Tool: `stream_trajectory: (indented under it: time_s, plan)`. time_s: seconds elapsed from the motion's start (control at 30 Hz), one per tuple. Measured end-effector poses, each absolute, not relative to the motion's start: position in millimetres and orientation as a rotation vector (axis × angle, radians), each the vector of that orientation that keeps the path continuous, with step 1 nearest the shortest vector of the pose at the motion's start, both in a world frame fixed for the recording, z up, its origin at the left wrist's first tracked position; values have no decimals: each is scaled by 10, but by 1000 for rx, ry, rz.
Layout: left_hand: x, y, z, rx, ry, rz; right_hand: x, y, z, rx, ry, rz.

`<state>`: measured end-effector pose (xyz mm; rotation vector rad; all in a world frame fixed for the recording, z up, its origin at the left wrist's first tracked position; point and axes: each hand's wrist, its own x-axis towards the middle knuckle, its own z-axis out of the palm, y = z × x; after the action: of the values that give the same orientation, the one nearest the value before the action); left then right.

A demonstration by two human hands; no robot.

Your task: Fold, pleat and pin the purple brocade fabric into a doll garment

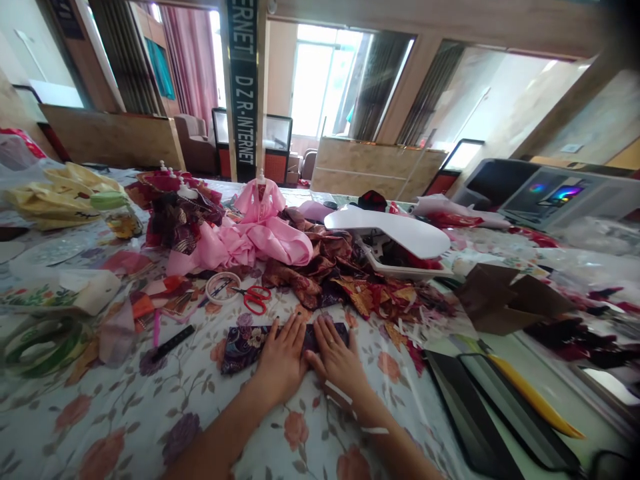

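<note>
A folded strip of dark purple patterned fabric lies on the floral tablecloth. My left hand rests flat on its middle, fingers stretched forward. Beside it my right hand presses flat on the right part, with the thumbs close together. Neither hand grips anything; the fabric under both palms is hidden. Beyond the fabric are red-handled scissors and a roll of tape. A black bar-shaped item lies to the left of the strip.
Pink satin and brown-red fabric are heaped behind the hands. A white curved board lies at the back right. Dark flat tools and a yellow-handled item lie at right, a green tape roll at left.
</note>
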<state>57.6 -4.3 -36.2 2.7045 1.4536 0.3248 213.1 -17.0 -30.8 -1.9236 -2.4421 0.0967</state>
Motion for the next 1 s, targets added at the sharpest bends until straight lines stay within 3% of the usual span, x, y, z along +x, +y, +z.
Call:
stream_trajectory:
  time_s: [0.3,0.57,0.8,1.0]
  plan:
    - [530,-68,-327,2662,1434,413,2591,-159,-426,-2214,-2188,-15]
    - [515,-87,-295,2666,1421,579,2461,-278,-500,-1822,-2227,-193]
    - [547,-204,-209,2669,1203,944,2339,-319,-583,-1707,-2364,-182]
    - [206,-43,-26,2400,1643,1224,2385,-335,-719,-1696,-2388,-186]
